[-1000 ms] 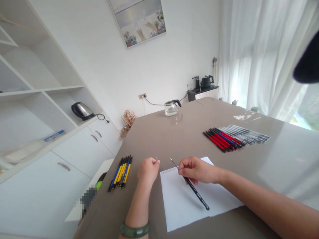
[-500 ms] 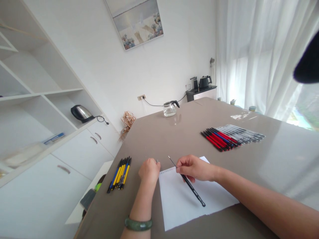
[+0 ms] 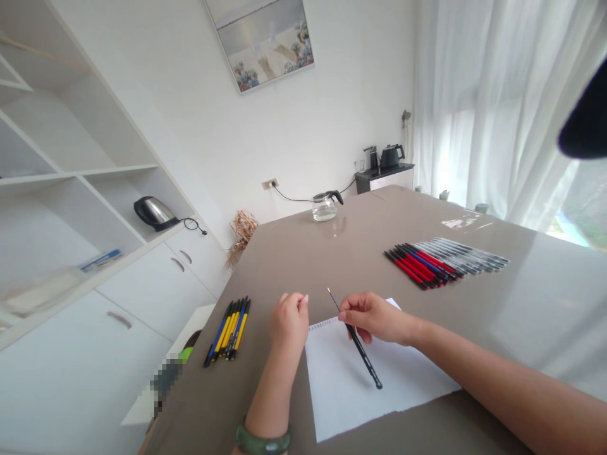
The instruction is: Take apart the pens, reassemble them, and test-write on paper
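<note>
Between the thumb and fingers of my right hand (image 3: 372, 316) is a black pen (image 3: 364, 357), held slantwise above a white sheet of paper (image 3: 351, 411). A thin refill with a bright tip sticks out of the pen's far end. Close by on the left, my left hand (image 3: 290, 319) is closed beside the paper's torn, perforated corner; whatever its fingers hold is hidden. A row of yellow and blue pens (image 3: 230, 330) with black ends lies left of that hand. Farther off on the right lie red and blue pens (image 3: 422, 265) next to clear pen barrels (image 3: 467, 256).
A glass pot (image 3: 324, 207) with a black handle stands near the table's far edge. Shelves holding a steel kettle (image 3: 155, 213) run along the left. Behind the table is a low cabinet (image 3: 386, 178) with a dark kettle; white curtains hang on the right.
My left hand has shifted slightly up and right, and the small silvery piece at its fingertips no longer shows. The pen's lower end has swung a little left in my right hand.
</note>
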Demonstrator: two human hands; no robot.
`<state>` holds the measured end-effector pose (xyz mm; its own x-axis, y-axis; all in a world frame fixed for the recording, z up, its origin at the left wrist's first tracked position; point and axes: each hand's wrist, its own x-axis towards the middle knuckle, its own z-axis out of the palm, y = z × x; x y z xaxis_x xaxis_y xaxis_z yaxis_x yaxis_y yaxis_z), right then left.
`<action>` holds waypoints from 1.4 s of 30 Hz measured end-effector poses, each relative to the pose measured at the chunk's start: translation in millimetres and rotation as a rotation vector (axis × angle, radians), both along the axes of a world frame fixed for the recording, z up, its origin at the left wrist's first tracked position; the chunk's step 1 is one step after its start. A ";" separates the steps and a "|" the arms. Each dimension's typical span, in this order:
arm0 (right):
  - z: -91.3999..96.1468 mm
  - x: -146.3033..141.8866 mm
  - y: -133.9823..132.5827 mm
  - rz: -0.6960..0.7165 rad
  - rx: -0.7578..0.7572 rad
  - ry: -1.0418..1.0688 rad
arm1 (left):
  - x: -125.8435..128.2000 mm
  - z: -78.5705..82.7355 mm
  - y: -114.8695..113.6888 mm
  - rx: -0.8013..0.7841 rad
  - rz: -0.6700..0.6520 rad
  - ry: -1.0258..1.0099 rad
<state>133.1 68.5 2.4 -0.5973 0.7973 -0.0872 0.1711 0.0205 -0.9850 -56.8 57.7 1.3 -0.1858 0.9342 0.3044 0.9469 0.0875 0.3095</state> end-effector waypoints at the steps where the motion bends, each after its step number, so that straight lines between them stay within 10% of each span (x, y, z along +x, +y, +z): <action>1: -0.6 -0.7 1.2 -0.032 -0.012 0.031 | 5.3 1.3 -4.1 0.030 -0.096 -0.117; 9: -4.8 -4.1 6.3 -0.226 -0.063 0.216 | 38.5 0.4 -22.5 -0.369 -0.501 -0.960; 21: -7.7 -5.6 33.6 -0.402 0.048 0.099 | 29.9 -2.6 -28.0 -0.528 -0.509 -0.974; 42: -37.1 -85.0 92.6 -0.279 0.275 -0.641 | 19.2 3.8 -33.9 -0.700 -0.625 -1.007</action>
